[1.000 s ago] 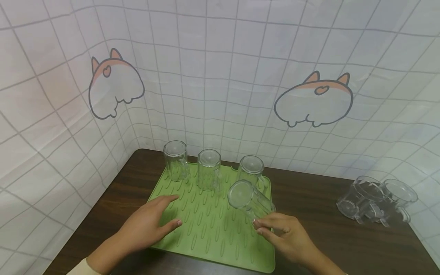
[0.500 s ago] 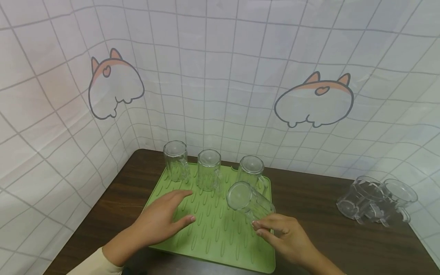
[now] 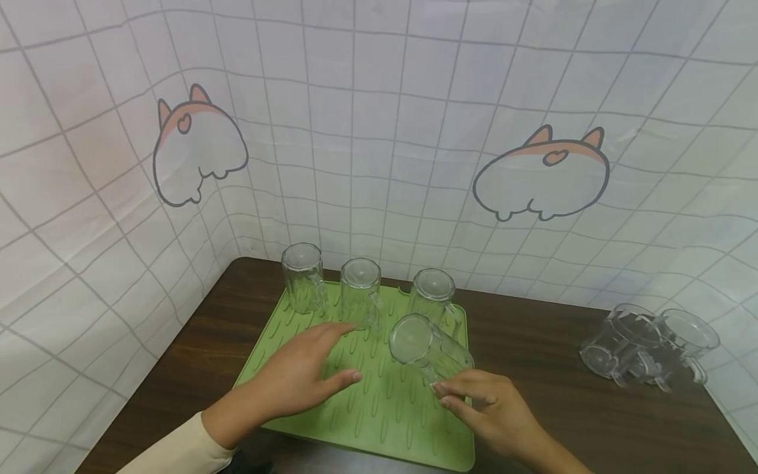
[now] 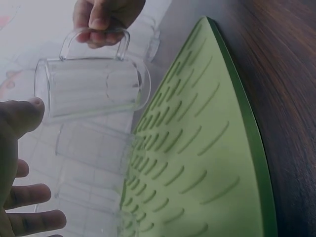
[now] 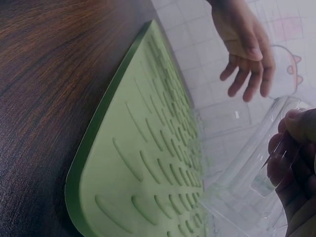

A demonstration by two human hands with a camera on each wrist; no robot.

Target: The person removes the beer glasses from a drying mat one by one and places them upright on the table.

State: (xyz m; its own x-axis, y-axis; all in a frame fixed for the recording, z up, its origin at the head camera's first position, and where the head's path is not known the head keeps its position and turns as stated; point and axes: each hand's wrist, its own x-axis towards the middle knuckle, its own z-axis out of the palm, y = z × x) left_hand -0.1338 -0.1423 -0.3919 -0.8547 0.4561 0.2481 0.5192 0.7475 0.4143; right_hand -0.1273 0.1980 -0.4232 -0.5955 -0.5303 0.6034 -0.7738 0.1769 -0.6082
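Note:
In the head view my right hand pinches the handle of a clear glass mug, which is tilted above the right part of a green ridged mat. My left hand hovers over the mat's left side, fingers spread and holding nothing. The left wrist view shows the mug hanging by its handle from the right hand, apart from the left thumb. In the right wrist view the left hand has relaxed fingers beyond the held mug.
Three upside-down mugs stand along the mat's back edge: left, middle and right. More clear mugs are grouped at the right of the dark wooden table. A white gridded curtain hangs behind.
My left hand has moved right across the mat, towards the held mug. My right hand keeps its grip on the handle, and the mug has shifted only slightly.

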